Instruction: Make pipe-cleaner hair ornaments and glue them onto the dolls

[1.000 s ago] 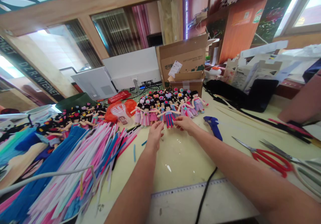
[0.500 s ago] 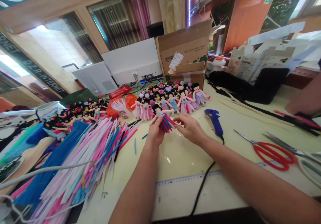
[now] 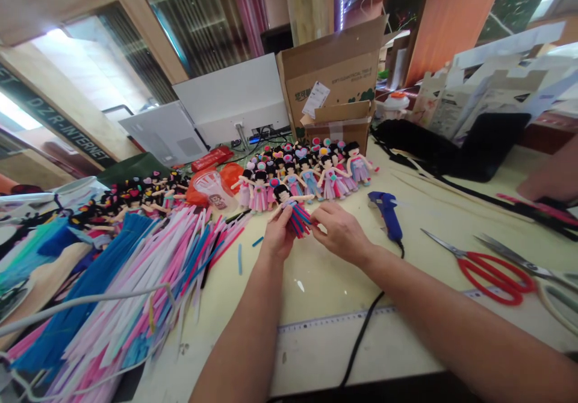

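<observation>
In the head view, the left grip (image 3: pixel 279 234) is pinching one doll (image 3: pixel 298 215) near the top of its striped skirt. The doll is lifted in front of the person, tilted, its head pointing to the upper left. The right grip (image 3: pixel 339 231) has its fingers bent at the skirt's edge; whether they pinch a strip there, I cannot tell. I judge that the step in hand is arranging or checking the skirt strips. The next move would call for a steady left grip and a light touch from the right, so the strips are not bent. Just beyond both grips stands a group of dolls (image 3: pixel 327 180). To the right of the right grip lies the glue gun (image 3: pixel 386 213), and farther right the red scissors (image 3: pixel 492 270), both on the surface (image 3: pixel 325 294).
</observation>
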`<move>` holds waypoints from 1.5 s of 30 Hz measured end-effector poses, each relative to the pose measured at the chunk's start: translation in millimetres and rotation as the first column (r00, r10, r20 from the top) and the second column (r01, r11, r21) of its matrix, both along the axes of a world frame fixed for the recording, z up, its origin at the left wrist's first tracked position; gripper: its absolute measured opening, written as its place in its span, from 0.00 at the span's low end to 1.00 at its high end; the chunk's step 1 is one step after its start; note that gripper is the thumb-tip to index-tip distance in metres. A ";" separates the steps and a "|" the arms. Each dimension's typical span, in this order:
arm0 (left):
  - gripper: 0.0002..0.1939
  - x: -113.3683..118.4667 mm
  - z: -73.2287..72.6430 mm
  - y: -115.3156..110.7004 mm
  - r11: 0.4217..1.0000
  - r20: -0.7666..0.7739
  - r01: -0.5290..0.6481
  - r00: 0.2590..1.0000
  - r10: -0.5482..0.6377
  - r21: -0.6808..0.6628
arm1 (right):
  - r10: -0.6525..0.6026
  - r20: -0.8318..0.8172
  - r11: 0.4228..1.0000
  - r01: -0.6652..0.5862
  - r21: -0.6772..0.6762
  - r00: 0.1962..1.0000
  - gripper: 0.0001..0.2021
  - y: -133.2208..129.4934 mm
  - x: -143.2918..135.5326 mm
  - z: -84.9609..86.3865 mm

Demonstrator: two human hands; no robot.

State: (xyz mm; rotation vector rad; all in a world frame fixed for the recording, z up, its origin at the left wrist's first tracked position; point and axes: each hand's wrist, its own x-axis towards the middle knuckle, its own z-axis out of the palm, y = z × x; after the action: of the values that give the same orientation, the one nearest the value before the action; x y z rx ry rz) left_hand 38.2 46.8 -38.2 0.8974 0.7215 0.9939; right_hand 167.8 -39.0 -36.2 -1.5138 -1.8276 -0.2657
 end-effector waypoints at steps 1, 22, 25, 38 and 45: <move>0.13 -0.3 0.6 0.1 1.000 -0.014 -0.003 1.000 0.003 0.003 | -0.017 -0.008 1.000 0.017 0.014 1.000 0.05 0.1 1.0 -0.2; 0.15 -3.5 3.3 -0.9 0.995 0.054 0.101 0.993 -0.101 0.012 | -0.028 -0.767 0.933 -0.259 -0.251 0.641 0.07 15.7 14.9 -8.4; 0.16 -4.1 2.1 0.2 0.996 0.056 0.086 0.995 -0.086 -0.006 | -0.023 -0.802 0.908 -0.323 -0.267 0.597 0.07 15.8 12.5 -9.2; 0.22 -1.1 8.5 -11.2 0.936 -0.207 0.273 0.951 -0.229 0.220 | -0.148 -0.925 0.909 -0.321 -0.266 0.349 0.20 11.6 17.6 2.4; 0.18 -7.0 14.2 -10.8 0.928 -0.379 0.317 0.897 -0.226 0.196 | -0.147 -0.948 0.903 -0.353 -0.245 0.281 0.18 9.9 24.0 4.8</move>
State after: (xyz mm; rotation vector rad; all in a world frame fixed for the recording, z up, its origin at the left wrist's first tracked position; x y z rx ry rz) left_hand 31.2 36.0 -24.0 1.3864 0.7488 0.6864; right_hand 191.8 -29.2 -31.4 -1.2718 -0.9106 1.0360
